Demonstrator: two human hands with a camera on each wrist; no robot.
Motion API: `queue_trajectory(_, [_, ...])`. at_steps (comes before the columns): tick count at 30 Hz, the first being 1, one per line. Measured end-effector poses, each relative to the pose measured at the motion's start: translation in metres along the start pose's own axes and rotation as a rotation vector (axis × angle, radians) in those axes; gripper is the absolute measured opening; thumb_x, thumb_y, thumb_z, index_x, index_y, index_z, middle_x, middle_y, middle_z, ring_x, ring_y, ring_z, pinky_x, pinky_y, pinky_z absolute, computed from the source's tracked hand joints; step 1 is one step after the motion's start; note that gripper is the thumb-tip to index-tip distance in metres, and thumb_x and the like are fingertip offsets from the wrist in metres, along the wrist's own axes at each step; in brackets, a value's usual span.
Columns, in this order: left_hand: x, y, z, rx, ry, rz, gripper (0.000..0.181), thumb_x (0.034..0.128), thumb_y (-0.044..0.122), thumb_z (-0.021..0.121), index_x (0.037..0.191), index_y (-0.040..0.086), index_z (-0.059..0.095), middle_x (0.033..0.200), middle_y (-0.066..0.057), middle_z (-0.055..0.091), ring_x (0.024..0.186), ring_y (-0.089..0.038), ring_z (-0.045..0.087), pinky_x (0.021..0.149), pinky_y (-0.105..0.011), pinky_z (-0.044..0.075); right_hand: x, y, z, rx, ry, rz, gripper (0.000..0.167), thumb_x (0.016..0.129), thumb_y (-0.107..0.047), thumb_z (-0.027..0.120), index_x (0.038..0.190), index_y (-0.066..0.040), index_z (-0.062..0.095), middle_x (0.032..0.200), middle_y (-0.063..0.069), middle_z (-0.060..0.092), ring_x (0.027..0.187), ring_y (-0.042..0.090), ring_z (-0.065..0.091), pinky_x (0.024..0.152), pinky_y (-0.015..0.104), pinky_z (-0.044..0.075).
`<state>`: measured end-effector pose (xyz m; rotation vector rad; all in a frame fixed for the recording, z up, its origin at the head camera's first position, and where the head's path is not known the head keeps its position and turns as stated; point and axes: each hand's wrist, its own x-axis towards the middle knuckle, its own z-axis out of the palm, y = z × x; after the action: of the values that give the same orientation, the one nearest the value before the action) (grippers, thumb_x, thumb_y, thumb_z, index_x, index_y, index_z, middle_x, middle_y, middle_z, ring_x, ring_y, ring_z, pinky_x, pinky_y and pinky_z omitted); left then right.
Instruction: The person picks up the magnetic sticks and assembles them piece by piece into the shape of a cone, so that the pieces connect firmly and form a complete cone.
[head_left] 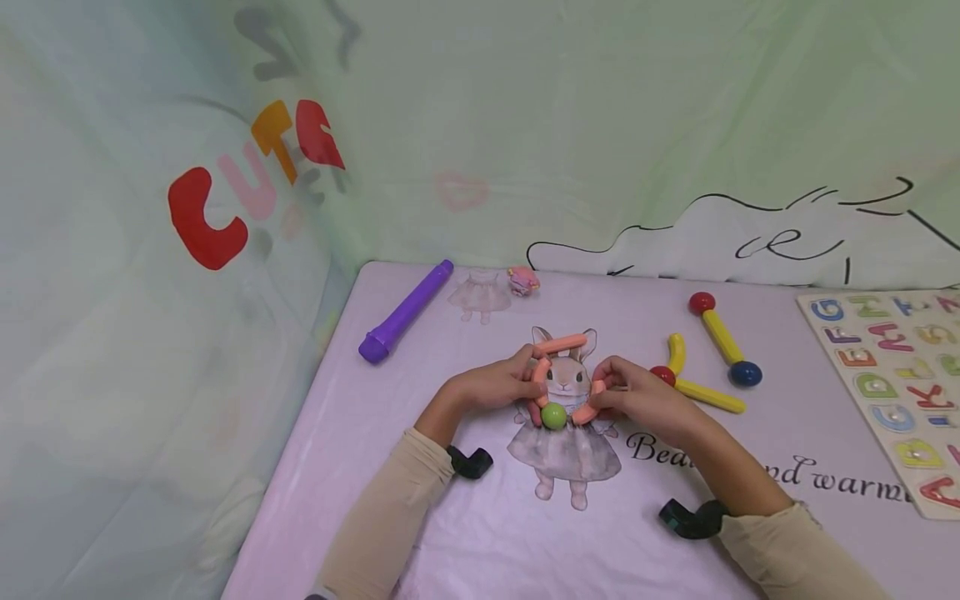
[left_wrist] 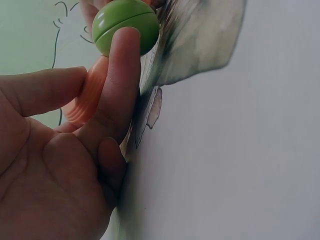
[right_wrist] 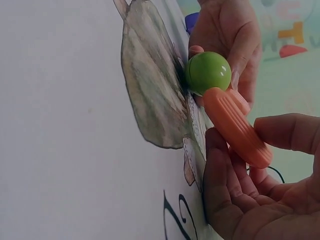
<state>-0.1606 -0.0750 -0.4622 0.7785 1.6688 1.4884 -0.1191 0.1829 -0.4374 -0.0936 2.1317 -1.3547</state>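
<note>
A green ball (head_left: 553,415) sits low between the two hands over the rabbit print. My left hand (head_left: 498,382) pinches a curved orange piece (left_wrist: 90,92) between thumb and fingers, one finger touching the green ball (left_wrist: 126,27). With thumb and fingers my right hand (head_left: 648,396) grips another curved orange piece (right_wrist: 237,127), whose end is at the ball in the right wrist view; whether they are joined I cannot tell. A straight orange stick (head_left: 561,344) lies above, across the rabbit's ears, near the left fingertips.
A purple stick with a wider end (head_left: 405,312) lies at the back left, a small pink toy (head_left: 522,281) at the back edge. On the right are yellow sticks (head_left: 708,395) with a red ball (head_left: 663,377), a yellow bar with red and blue balls (head_left: 722,337), and a letter board (head_left: 885,392).
</note>
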Motion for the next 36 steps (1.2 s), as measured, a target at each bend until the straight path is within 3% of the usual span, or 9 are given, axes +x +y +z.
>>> queue_trajectory(4, [-0.0015, 0.002, 0.0002, 0.016, 0.008, -0.013, 0.085, 0.1012, -0.005, 0.047, 0.154, 0.057, 0.024, 0.089, -0.013, 0.045, 0.075, -0.032, 0.065, 0.076, -0.047, 0.06, 0.0003, 0.0006, 0.0001, -0.012, -0.005, -0.006, 0.042, 0.098, -0.023, 0.066, 0.127, -0.001, 0.046, 0.107, 0.012, 0.06, 0.096, 0.023, 0.059, 0.079, 0.028, 0.051])
queue_trajectory(11, [-0.0025, 0.0053, 0.0007, 0.012, 0.009, -0.014, 0.084, 0.1018, -0.005, 0.046, 0.154, 0.057, 0.025, 0.092, -0.015, 0.044, 0.076, -0.033, 0.067, 0.078, -0.047, 0.06, -0.0002, 0.0014, -0.0006, -0.007, -0.017, -0.008, 0.042, 0.099, -0.025, 0.066, 0.127, -0.001, 0.046, 0.103, 0.009, 0.061, 0.098, 0.022, 0.057, 0.081, 0.029, 0.048])
queue_trajectory(23, [-0.003, 0.0076, 0.0011, 0.002, 0.0, -0.017, 0.083, 0.1026, -0.004, 0.046, 0.154, 0.058, 0.025, 0.088, -0.013, 0.044, 0.078, -0.045, 0.064, 0.078, -0.047, 0.06, -0.0018, 0.0007, -0.0009, 0.011, -0.045, -0.018, 0.04, 0.098, -0.021, 0.066, 0.125, 0.001, 0.046, 0.101, 0.01, 0.062, 0.097, 0.022, 0.059, 0.081, 0.027, 0.05])
queue_trajectory(28, [-0.0031, 0.0064, 0.0009, 0.025, 0.01, -0.021, 0.077, 0.1059, 0.001, 0.046, 0.153, 0.059, 0.026, 0.086, -0.007, 0.039, 0.076, -0.045, 0.065, 0.073, -0.045, 0.06, -0.0024, 0.0021, -0.0024, -0.032, -0.088, -0.011, 0.037, 0.096, -0.021, 0.07, 0.12, 0.0, 0.054, 0.099, 0.011, 0.064, 0.094, 0.023, 0.062, 0.078, 0.028, 0.053])
queue_trajectory(32, [-0.0032, 0.0066, 0.0, 0.037, 0.005, -0.037, 0.071, 0.1085, 0.01, 0.046, 0.153, 0.06, 0.024, 0.089, -0.017, 0.048, 0.074, -0.045, 0.065, 0.065, -0.041, 0.055, -0.0046, 0.0025, -0.0033, -0.073, -0.128, -0.023, 0.031, 0.094, -0.021, 0.072, 0.114, -0.001, 0.061, 0.095, 0.01, 0.067, 0.09, 0.023, 0.062, 0.077, 0.029, 0.053])
queue_trajectory(34, [-0.0039, 0.0068, 0.0001, 0.061, 0.003, -0.068, 0.065, 0.1092, 0.015, 0.046, 0.155, 0.056, 0.023, 0.091, -0.019, 0.055, 0.071, -0.04, 0.064, 0.063, -0.038, 0.053, -0.0062, 0.0021, -0.0039, -0.115, -0.135, -0.028, 0.029, 0.094, -0.023, 0.073, 0.112, -0.003, 0.064, 0.095, 0.008, 0.068, 0.09, 0.022, 0.061, 0.077, 0.029, 0.053])
queue_trajectory(36, [-0.0046, 0.0071, 0.0004, 0.091, 0.01, -0.12, 0.049, 0.1096, 0.02, 0.047, 0.153, 0.041, 0.035, 0.089, -0.016, 0.062, 0.069, -0.031, 0.063, 0.064, -0.034, 0.052, -0.0075, 0.0019, -0.005, -0.158, -0.14, -0.041, 0.028, 0.093, -0.025, 0.074, 0.111, -0.005, 0.066, 0.095, 0.007, 0.068, 0.09, 0.022, 0.06, 0.079, 0.029, 0.053])
